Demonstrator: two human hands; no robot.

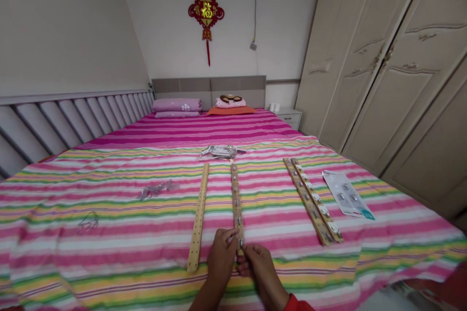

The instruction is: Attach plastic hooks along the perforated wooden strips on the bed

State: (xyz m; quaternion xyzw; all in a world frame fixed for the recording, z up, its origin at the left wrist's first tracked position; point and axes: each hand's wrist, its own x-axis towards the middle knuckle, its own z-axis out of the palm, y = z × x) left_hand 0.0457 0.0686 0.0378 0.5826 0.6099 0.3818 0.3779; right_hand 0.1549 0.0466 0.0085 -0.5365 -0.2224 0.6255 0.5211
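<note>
A narrow wooden strip (235,182) lies lengthwise on the bed in front of me, with several small shiny metal pieces in a row along it. At its near end sits one such metal piece (241,242). My left hand (221,255) is closed at the strip's left edge, thumb and fingers against it beside that piece. From the right, my right hand (261,267) pinches at the same metal piece, its other fingers curled below. The fingertips partly hide the contact. Left of them lies a bare wooden strip (199,216) with rows of holes.
Two strips with fittings, a brown one (305,197) and one with white discs (316,198), lie at right beside a blister pack (347,194). Clear bags (219,151) lie beyond; a small plastic bag (156,188) and thin wire-like loops (88,222) lie left on the striped sheet (120,252).
</note>
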